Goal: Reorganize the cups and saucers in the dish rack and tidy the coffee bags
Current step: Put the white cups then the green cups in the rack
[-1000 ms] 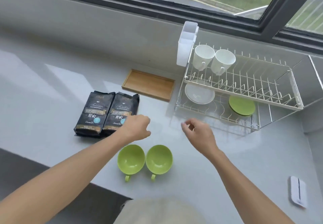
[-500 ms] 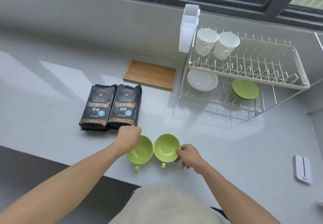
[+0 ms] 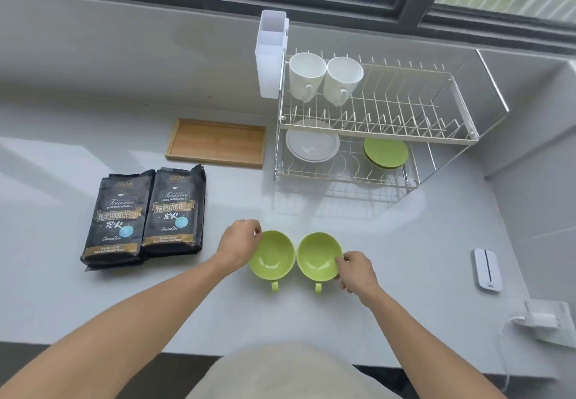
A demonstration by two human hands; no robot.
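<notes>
Head view: two glossy, round green cups [image 3: 274, 255] [image 3: 318, 257] sit upright; the left hand [image 3: 238, 244] pinches one rim, the right hand [image 3: 355, 271] pinches the other.

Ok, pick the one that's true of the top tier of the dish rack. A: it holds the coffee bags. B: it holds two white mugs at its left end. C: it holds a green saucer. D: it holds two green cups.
B: two white mugs sit at the left end of the dish rack's top tier, while both green cups stand on the counter, one at each hand.
</notes>
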